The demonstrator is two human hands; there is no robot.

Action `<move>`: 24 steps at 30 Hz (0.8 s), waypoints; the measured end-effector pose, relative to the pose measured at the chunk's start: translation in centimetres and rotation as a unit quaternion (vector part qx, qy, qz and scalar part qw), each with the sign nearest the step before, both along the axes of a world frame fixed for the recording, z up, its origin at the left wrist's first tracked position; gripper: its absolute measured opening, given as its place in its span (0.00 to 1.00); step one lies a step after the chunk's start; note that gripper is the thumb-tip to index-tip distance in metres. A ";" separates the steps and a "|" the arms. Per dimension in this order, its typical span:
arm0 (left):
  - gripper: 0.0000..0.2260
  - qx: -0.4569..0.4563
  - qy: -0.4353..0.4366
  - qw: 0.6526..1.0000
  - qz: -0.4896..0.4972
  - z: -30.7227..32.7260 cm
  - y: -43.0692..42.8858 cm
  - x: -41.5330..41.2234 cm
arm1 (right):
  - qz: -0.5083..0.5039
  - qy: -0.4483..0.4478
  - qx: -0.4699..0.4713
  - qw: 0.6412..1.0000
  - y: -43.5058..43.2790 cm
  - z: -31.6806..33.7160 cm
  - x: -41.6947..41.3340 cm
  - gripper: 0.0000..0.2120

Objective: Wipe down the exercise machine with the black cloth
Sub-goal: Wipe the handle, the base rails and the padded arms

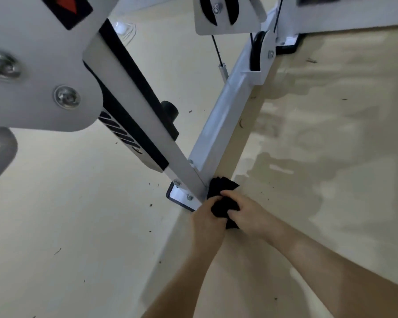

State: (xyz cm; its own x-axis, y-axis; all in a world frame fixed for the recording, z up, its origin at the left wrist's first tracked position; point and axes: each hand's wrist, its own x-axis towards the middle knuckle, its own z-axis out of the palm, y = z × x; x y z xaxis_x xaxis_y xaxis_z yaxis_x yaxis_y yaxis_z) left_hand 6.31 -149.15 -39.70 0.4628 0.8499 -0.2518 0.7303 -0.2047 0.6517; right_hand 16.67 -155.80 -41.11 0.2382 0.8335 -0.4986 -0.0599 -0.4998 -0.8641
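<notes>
Black cloth, bunched into a wad, sits low in the head view at the near end of the machine, where the white base beam meets the foot of a slanted post. Its long axis runs roughly from near to far. The far tip fans out against the beam's end corner, and the near tail pokes out below the hands. It touches the white metal at that joint, just above the floor.

Both hands hold the cloth. The left hand has its fingers curled over the wad's left side, right beside the post's foot. The right hand closes on it from the right, thumb and fingers wrapped round the middle. The two hands nearly meet over the cloth.

The beam itself lies along the floor, running from the cloth away up and to the right toward a black pulley in a white bracket, with a thin cable dropping to the beam nearby. A bolted foot plate with a dark edge sits just left of the cloth. Dark specks lie scattered on the pale floor, and the floor to the right of the beam shows darker patches.
</notes>
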 end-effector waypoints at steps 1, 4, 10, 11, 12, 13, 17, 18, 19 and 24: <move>0.20 -0.009 -0.011 1.000 0.009 0.4 0.3 -0.6 | 0.012 -0.010 0.008 1.000 0.2 -0.3 -0.5 0.25; 0.19 0.026 0.002 1.000 -0.007 1.6 1.6 -2.5 | -0.020 0.002 0.059 0.998 0.3 -0.9 -2.4 0.22; 0.17 0.131 -0.018 0.986 -0.106 3.4 0.8 -2.2 | -0.320 -0.088 0.086 0.939 -1.0 0.8 -1.1 0.20; 0.17 0.139 -0.010 0.986 -0.092 3.6 1.1 -1.5 | -0.371 -0.069 0.103 0.920 -1.2 1.4 -0.2 0.20; 0.18 0.128 -0.021 0.989 -0.065 3.9 1.3 -0.7 | -0.409 -0.052 0.130 0.902 -1.5 2.0 0.6 0.21; 0.20 0.116 -0.049 0.991 -0.038 4.2 1.4 -0.1 | -0.431 -0.052 0.160 0.887 -1.7 2.7 1.3 0.21; 0.28 0.247 -0.119 0.961 -0.045 5.0 0.7 0.4 | -0.387 -0.151 0.240 0.877 -1.8 4.9 2.4 0.20; 0.29 0.284 -0.088 0.952 -0.075 4.3 0.6 -0.5 | -0.323 -0.152 0.232 0.905 -1.7 5.0 2.1 0.20; 0.28 0.295 -0.032 0.949 -0.111 3.4 0.5 -1.5 | -0.224 -0.158 0.199 0.941 -1.5 4.6 1.4 0.19; 0.21 0.289 0.209 0.906 -0.228 -0.8 -0.6 -6.3 | 0.176 -0.230 -0.040 0.956 -2.2 0.3 -1.9 0.30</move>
State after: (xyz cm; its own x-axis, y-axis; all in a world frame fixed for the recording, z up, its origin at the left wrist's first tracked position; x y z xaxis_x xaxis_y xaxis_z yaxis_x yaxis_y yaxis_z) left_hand 0.00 -149.73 -40.48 0.7665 0.6395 -0.0598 0.6416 -0.7667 0.0245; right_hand 14.78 -158.00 -40.84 0.1598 0.8658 -0.4742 0.5010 -0.4851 -0.7167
